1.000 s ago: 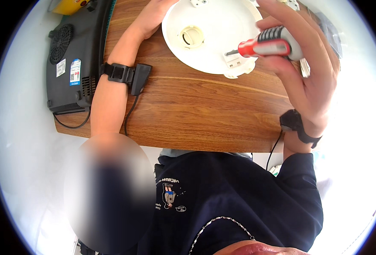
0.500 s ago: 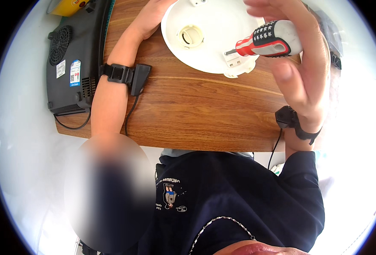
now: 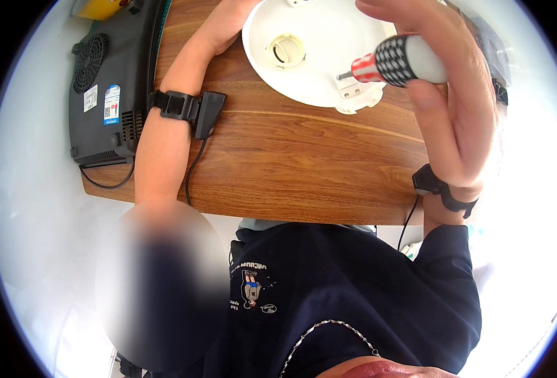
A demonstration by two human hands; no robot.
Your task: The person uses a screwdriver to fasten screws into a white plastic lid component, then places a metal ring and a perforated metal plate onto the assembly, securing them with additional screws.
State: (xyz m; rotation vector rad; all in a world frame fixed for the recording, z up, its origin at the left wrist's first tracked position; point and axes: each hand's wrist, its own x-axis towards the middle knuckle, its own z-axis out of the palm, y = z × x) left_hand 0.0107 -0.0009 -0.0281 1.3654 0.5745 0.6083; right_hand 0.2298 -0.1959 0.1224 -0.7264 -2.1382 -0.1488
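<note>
A white round plastic housing (image 3: pixel 322 38) lies on the table at the top of view, with a ring-shaped socket (image 3: pixel 286 50) and a small rectangular terminal block (image 3: pixel 349 87) on it. My right hand (image 3: pixel 458 94) is closed around the end of a screwdriver (image 3: pixel 395 61) with a red, white and star-patterned handle; thumb and fingers press on its pale butt. The screwdriver is tilted, its metal tip at the terminal block. My left hand (image 3: pixel 231 22) rests by the housing's left rim; its fingers run out of the picture at the top.
A black appliance (image 3: pixel 102 107) with a round fan grille lies at the left, its cable looping below. Behind it is part of a yellow container (image 3: pixel 102 7). The wooden table (image 3: pixel 304 164) ends at a front edge near my body. Wrist straps trail cables.
The screwdriver's handle has turned, so stars now face up where the red-edged panel showed. My right hand has shifted slightly right. The housing sits a little further right and up in view.
</note>
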